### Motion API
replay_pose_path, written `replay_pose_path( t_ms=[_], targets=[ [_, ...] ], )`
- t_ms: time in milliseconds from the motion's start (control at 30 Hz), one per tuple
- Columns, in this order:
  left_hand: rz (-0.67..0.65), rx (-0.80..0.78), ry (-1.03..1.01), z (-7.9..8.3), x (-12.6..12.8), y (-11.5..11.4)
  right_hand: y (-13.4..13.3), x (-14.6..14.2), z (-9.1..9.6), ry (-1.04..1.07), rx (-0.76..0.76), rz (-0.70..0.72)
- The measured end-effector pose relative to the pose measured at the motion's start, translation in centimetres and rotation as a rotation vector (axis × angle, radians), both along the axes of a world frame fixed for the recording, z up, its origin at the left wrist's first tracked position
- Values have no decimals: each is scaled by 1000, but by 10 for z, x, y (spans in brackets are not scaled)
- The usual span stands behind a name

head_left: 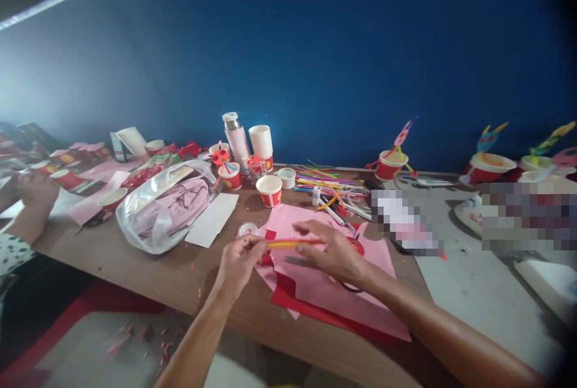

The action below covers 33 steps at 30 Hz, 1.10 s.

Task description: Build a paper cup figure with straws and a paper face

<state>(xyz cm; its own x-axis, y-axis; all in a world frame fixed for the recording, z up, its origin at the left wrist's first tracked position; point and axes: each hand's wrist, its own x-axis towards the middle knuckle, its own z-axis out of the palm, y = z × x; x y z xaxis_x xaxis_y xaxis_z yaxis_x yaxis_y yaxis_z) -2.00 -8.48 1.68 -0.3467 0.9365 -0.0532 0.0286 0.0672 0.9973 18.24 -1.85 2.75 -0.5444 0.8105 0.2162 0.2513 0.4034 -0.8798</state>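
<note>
My left hand (240, 257) pinches one end of a few yellow and red pipe cleaners (283, 244), which stretch level toward the right. At their other end is my right hand (331, 250), its fingers bent and apart; it does not clearly grip them. Beneath both hands lie sheets of pink paper (365, 304) over red paper (288, 300). A pair of scissors (300, 262) rests on the pink sheet, partly hidden by my right hand. Just past that hand, a red paper cutout (357, 246) with dark marks shows in part.
Behind the paper stand a paper cup (269, 191), a cup stack (261, 140) and a flask (236, 139). Loose pipe cleaners (329, 182) and decorated cups (391, 166) lie rightward. A plastic bag (169, 211) is left. Another person's hand (38, 196) appears far left.
</note>
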Motion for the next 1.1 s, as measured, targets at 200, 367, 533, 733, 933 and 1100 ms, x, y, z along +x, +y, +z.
replay_pose_path(
  t_ms=[200,367,533,733,933,1100],
  targets=[
    [252,116,-671,-15,-2,3,3,15,25,309,283,-351],
    [226,67,-815,-18,22,-2,6,0,2,283,-238,-116],
    [117,-46,-853,-21,53,-12,-1,-18,-16,306,-486,-57],
    [-23,-119,-765,-24,69,-24,-1,-16,-20,349,-532,-27],
    [-178,-142,-631,-23,68,-31,-3,-17,-27,320,-588,43],
    [-153,-151,-432,-26,64,-33,-5,-19,-37,270,-478,67]
  ],
)
